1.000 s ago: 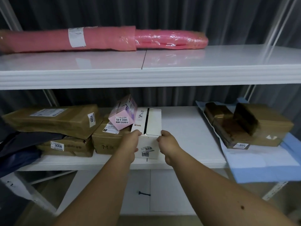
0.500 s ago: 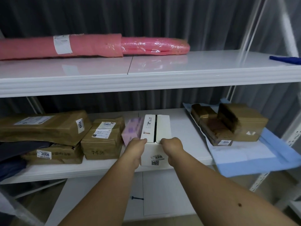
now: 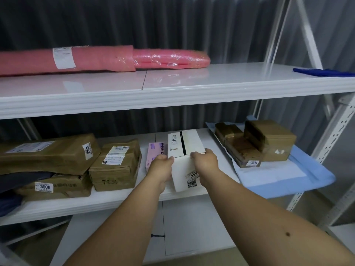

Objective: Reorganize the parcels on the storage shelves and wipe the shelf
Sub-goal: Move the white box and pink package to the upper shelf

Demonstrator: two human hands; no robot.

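Observation:
A white box (image 3: 185, 144) with a black stripe and a 3008 label stands at the front middle of the lower shelf (image 3: 115, 202). My left hand (image 3: 161, 168) grips its near left corner. My right hand (image 3: 204, 162) grips its near right corner. A pink box (image 3: 153, 152) lies flat against the white box's left side. Left of that sit brown parcels: a squat one (image 3: 115, 166), a long one marked 1003 (image 3: 50, 156) and one marked 3008 (image 3: 55, 188) beneath it.
Brown parcels (image 3: 255, 144), one marked 3004, lie on a light blue pad (image 3: 288, 177) at the lower shelf's right end. On the upper shelf (image 3: 172, 89) rest a long pink roll (image 3: 99, 59) and a dark blue cloth (image 3: 322, 72). Dark fabric (image 3: 19, 181) bulges at far left.
The pink box, earlier tilted on the squat parcel, now lies flat beside the white box. Both hands keep their grip on the white box, which has turned slightly. The camera view has shifted right.

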